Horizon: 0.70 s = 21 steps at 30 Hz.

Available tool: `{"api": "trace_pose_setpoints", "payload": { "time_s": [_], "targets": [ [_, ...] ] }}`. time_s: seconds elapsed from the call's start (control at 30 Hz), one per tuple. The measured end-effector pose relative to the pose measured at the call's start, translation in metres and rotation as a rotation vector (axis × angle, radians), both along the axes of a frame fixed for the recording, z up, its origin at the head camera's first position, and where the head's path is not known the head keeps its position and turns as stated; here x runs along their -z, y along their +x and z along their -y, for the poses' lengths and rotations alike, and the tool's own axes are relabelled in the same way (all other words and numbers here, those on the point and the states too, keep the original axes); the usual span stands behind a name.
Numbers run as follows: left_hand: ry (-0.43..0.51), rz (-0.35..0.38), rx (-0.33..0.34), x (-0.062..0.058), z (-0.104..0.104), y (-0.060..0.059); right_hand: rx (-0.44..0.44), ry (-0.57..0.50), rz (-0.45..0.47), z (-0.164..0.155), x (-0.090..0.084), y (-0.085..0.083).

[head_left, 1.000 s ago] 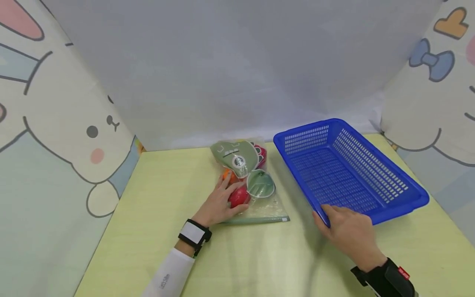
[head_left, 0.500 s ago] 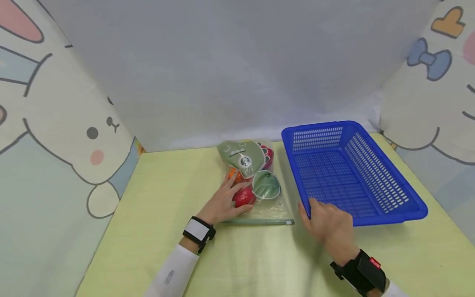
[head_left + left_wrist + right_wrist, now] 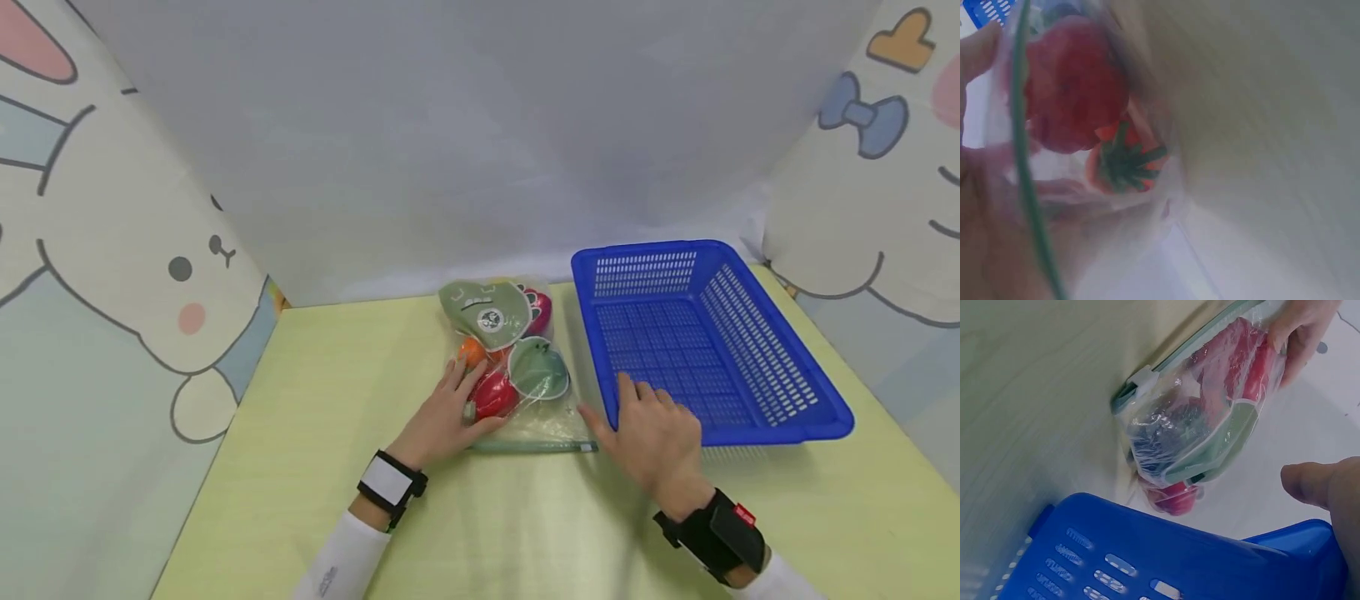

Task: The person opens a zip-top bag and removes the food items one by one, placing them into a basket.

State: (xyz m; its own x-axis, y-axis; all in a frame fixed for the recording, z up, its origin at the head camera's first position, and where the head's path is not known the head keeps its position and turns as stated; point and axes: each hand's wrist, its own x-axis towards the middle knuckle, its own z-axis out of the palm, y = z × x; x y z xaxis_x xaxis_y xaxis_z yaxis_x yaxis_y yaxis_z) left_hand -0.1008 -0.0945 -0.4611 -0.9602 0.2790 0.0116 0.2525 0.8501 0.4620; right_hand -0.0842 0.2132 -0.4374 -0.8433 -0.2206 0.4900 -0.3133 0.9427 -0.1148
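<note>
A clear slider zip bag (image 3: 551, 425) with green printed patches lies on the table. Through its film show a glossy red rounded piece (image 3: 495, 393), an orange one (image 3: 472, 351) and a dark pink one at the far corner. In the left wrist view, one orange-red piece (image 3: 1125, 162) has a green leafy top. My left hand (image 3: 435, 425) rests on the bag's near left part, fingers spread over the red piece. My right hand (image 3: 656, 442) is at the near left corner of a blue plastic basket (image 3: 787, 333), fingers extended over the rim, thumb apart from it.
The pale yellow-green table (image 3: 315, 400) carries the bag at the middle and the basket to its right. A grey-white panel (image 3: 450, 142) stands behind, with cartoon-printed panels (image 3: 97, 350) on both sides.
My right hand has moved left and the basket has turned with it; its thumb has now come off the rim. My left hand and the bag have shifted slightly right.
</note>
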Motion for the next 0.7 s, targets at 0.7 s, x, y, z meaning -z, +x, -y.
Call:
{"api": "trace_pose_setpoints", "payload": {
  "time_s": [0.7],
  "targets": [
    [-0.098, -0.269, -0.256, 0.002, 0.016, 0.073, -0.527, 0.368, -0.107, 0.057, 0.030, -0.004]
  ]
}}
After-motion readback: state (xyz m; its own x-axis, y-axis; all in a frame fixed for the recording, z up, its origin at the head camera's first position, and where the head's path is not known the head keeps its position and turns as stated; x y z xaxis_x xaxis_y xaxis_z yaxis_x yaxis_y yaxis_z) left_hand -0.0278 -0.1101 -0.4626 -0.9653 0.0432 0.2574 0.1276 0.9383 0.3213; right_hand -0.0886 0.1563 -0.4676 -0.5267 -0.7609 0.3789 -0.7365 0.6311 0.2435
